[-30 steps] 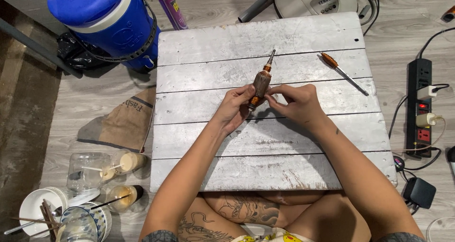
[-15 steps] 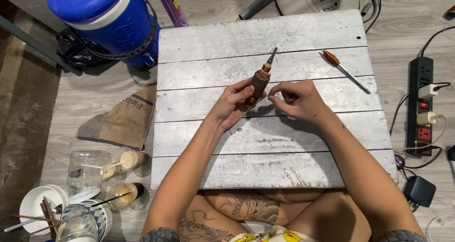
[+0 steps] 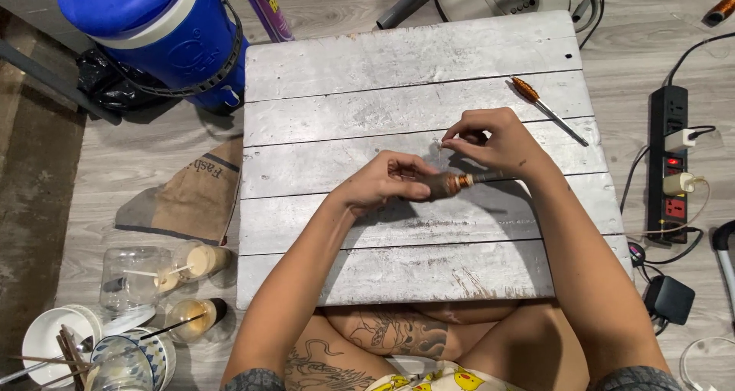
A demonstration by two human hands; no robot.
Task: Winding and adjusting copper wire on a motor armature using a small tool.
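Whitewashed wooden planks form the low table, worn and scratched, standing on a grey wood-grain floor. Beyond the fingers, off the far-left corner, sits a blue drum-shaped cooler with a white band. Left of the left hand, on the floor, lies a brown paper bag; nearer, clear plastic cups and white bowls. Right of the right hand is a black power strip. The left hand is clenched around the dark wooden handle of a screwdriver lying sideways. The right hand pinches its shaft. A second, orange-handled screwdriver lies just beyond the right fingers, apart from them.
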